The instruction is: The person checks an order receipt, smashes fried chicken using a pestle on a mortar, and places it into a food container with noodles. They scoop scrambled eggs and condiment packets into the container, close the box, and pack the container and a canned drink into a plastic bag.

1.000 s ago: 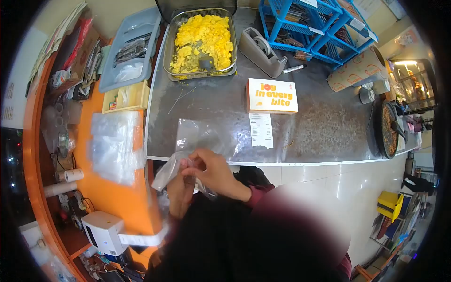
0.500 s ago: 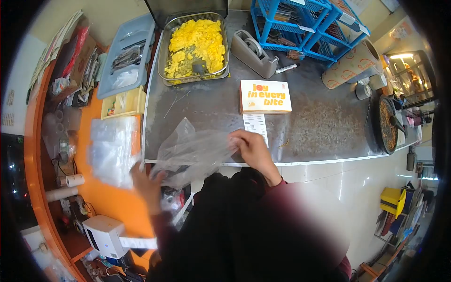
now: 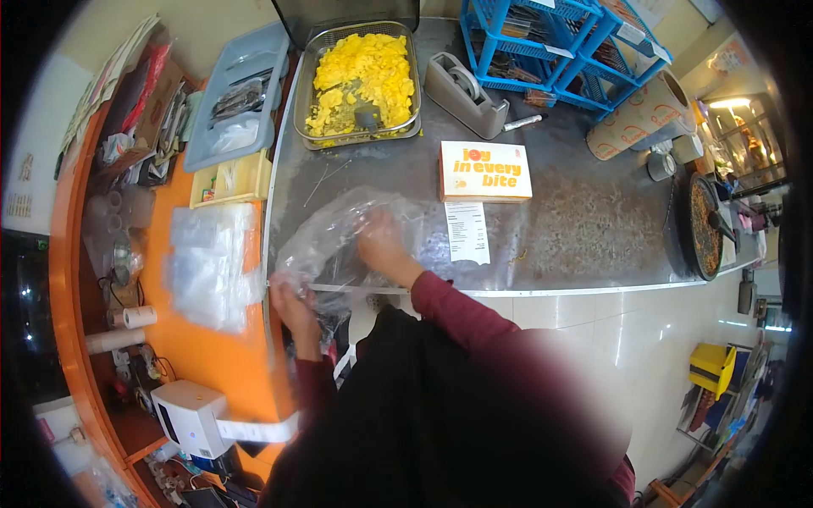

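Observation:
A clear plastic bag [image 3: 332, 227] is spread at the left front edge of the dark metal table. My left hand [image 3: 295, 309] pinches its near left edge, closed on the film. My right hand [image 3: 385, 244] is at the bag, and film shows around and above it; its fingers are blurred and partly hidden. Beyond my right hand lies a white and orange box [image 3: 484, 172] with printed lettering. A paper receipt [image 3: 467, 234] sticks out from under the box's near side.
At the back stand a tray of yellow crumbly food [image 3: 362, 80], a tape dispenser [image 3: 464, 95] and blue basket racks [image 3: 529, 55]. Flat clear bags [image 3: 212, 271] lie on the orange counter [image 3: 182, 351] at left, near a white label printer [image 3: 190, 415]. A round dark pan [image 3: 705, 224] is at right.
My right hand has moved left, away from the receipt, to the middle of the bag. The bag has become rounder and more spread out. My left hand has shifted slightly right.

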Available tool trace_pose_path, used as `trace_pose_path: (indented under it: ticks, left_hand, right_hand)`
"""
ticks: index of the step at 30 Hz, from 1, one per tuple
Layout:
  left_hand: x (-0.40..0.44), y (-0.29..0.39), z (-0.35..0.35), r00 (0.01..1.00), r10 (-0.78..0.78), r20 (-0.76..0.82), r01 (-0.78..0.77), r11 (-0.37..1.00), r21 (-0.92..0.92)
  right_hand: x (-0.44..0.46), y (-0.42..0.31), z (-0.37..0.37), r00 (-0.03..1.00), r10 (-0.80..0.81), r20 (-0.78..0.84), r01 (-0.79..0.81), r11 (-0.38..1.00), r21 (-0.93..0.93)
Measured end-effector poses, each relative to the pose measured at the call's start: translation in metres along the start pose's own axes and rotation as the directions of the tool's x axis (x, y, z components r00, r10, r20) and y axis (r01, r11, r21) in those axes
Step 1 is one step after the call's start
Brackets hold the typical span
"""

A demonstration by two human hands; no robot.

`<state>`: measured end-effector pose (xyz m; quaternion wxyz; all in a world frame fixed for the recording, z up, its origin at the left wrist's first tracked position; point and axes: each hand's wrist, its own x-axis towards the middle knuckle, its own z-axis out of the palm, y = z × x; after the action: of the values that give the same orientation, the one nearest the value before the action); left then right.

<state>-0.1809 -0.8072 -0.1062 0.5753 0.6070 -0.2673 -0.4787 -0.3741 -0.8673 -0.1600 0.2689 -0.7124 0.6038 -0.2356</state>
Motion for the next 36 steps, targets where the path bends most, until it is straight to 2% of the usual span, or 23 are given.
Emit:
trace_pose_path:
  ticks: [1, 2, 3, 5, 6, 7, 9, 11, 13, 14, 16, 18, 19, 21, 24, 25, 26, 28, 29, 30, 33, 35, 36]
  left_hand:
    - [0.005, 0.0, -0.011, 1.0, 0.022, -0.006, -0.023, 0.999, -0.045]
    - [0.003, 0.008, -0.01, 0.985, 0.154, -0.078, -0.141, 0.979, 0.146]
    - [-0.007, 0.016, -0.011, 0.924, 0.371, -0.094, -0.33, 0.896, 0.297]
    - [-0.041, 0.025, -0.01, 0.679, 0.734, -0.022, -0.596, 0.569, 0.567]
    - [-0.052, 0.023, 0.002, 0.6, 0.774, 0.203, -0.796, 0.554, 0.244]
    - [-0.068, 0.019, 0.016, 0.435, 0.82, 0.372, -0.851, 0.509, -0.127]
    - [-0.089, 0.021, 0.057, 0.299, 0.581, 0.757, -0.925, 0.372, 0.08]
    - [-0.052, -0.018, 0.088, 0.429, 0.552, 0.715, -0.9, 0.19, 0.393]
    - [0.012, -0.03, 0.092, 0.69, 0.226, 0.687, -0.655, 0.599, 0.461]
    - [0.057, -0.049, 0.071, 0.607, 0.241, 0.757, -0.794, 0.23, 0.563]
    - [0.082, -0.037, 0.062, 0.485, 0.226, 0.845, -0.808, -0.254, 0.532]
    - [0.062, 0.04, 0.077, 0.375, 0.239, 0.896, -0.793, -0.418, 0.443]
    - [0.06, 0.038, 0.077, 0.363, 0.213, 0.907, -0.795, -0.437, 0.42]
    - [0.047, 0.026, 0.075, 0.347, 0.163, 0.923, -0.794, -0.472, 0.382]
    - [0.033, 0.014, 0.079, 0.33, 0.101, 0.939, -0.778, -0.534, 0.331]
    - [0.032, 0.016, 0.088, 0.483, -0.083, 0.871, -0.833, -0.351, 0.428]
    - [0.029, 0.017, 0.098, 0.568, -0.299, 0.767, -0.822, -0.167, 0.544]
    - [0.03, 0.006, 0.097, 0.54, -0.437, 0.72, -0.747, 0.146, 0.649]
    - [0.036, -0.011, 0.089, 0.512, -0.337, 0.79, -0.741, 0.292, 0.605]
    - [0.041, -0.02, 0.086, 0.49, -0.222, 0.843, -0.729, 0.426, 0.536]
    - [0.052, -0.011, 0.1, 0.513, -0.457, 0.727, -0.634, 0.369, 0.68]
    - [0.074, -0.046, 0.085, 0.509, -0.304, 0.805, -0.716, 0.369, 0.592]
    - [0.078, -0.051, 0.086, 0.511, -0.292, 0.808, -0.733, 0.343, 0.587]
  right_hand:
    - [0.0, -0.008, -0.017, 0.998, 0.041, -0.043, -0.045, 0.994, -0.1]
    - [-0.001, -0.017, -0.032, 0.993, 0.079, -0.091, -0.096, 0.975, -0.199]
    - [0.001, -0.027, -0.04, 0.988, 0.147, -0.053, -0.155, 0.966, -0.205]
    - [0.002, -0.044, -0.046, 0.958, 0.287, 0.024, -0.274, 0.935, -0.225]
    - [0.001, -0.044, -0.043, 0.954, 0.296, 0.042, -0.277, 0.93, -0.241]
    - [0.0, -0.044, -0.038, 0.952, 0.301, 0.063, -0.276, 0.926, -0.257]
    - [0.0, -0.041, -0.028, 0.948, 0.297, 0.111, -0.259, 0.928, -0.268]
    - [-0.005, -0.029, -0.026, 0.942, 0.293, 0.162, -0.245, 0.934, -0.262]
    - [-0.03, -0.017, -0.035, 0.942, 0.281, 0.184, -0.223, 0.932, -0.284]
    - [-0.042, -0.009, -0.042, 0.942, 0.275, 0.191, -0.211, 0.931, -0.299]
    - [-0.064, 0.015, -0.048, 0.948, 0.221, 0.231, -0.066, 0.842, -0.535]
    - [-0.078, 0.023, -0.061, 0.972, 0.134, 0.191, 0.018, 0.772, -0.635]
    - [-0.088, 0.011, -0.08, 0.989, 0.075, 0.129, 0.025, 0.772, -0.635]
    - [-0.091, 0.001, -0.105, 0.976, 0.107, 0.192, 0.029, 0.805, -0.592]
    - [-0.061, 0.009, -0.126, 0.84, 0.214, 0.498, 0.039, 0.893, -0.449]
    - [-0.056, 0.018, -0.127, 0.81, 0.172, 0.561, 0.072, 0.92, -0.386]
    - [-0.055, 0.024, -0.126, 0.772, 0.13, 0.622, 0.097, 0.943, -0.317]
    - [-0.054, 0.012, -0.127, 0.868, 0.163, 0.469, -0.051, 0.969, -0.243]
    - [-0.051, 0.006, -0.126, 0.904, 0.186, 0.386, -0.115, 0.973, -0.198]
    - [-0.046, 0.033, -0.087, 0.977, 0.12, 0.177, -0.076, 0.969, -0.236]
    - [-0.039, 0.053, -0.065, 0.98, 0.044, 0.192, 0.038, 0.915, -0.402]
    - [-0.031, 0.062, -0.069, 0.95, 0.037, 0.311, 0.115, 0.881, -0.458]
    - [-0.029, 0.065, -0.071, 0.929, 0.046, 0.366, 0.147, 0.865, -0.48]
